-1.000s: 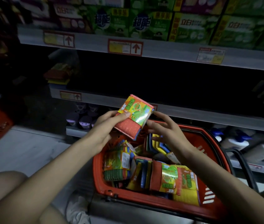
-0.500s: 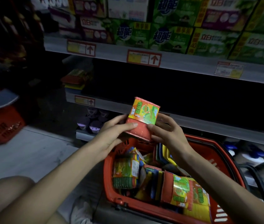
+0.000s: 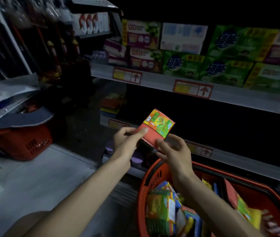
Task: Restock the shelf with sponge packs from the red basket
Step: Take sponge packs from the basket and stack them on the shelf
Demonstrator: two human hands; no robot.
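Both hands hold one sponge pack (image 3: 158, 128) up before the dark middle shelf (image 3: 238, 147): the left hand (image 3: 129, 141) grips its left edge with the thumb on the red face, and the right hand (image 3: 173, 149) pinches its lower right corner. The red basket (image 3: 153, 175) sits below right, crowded with more packs, and green boxes (image 3: 224, 69) line the upper shelf.

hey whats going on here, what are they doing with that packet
A person is restocking a shop shelf. The left hand and the right hand together hold one sponge pack by its lower end, raised above the red basket in front of the dark shelf. More packs sit in the basket, and a small stack lies at the shelf's left end.
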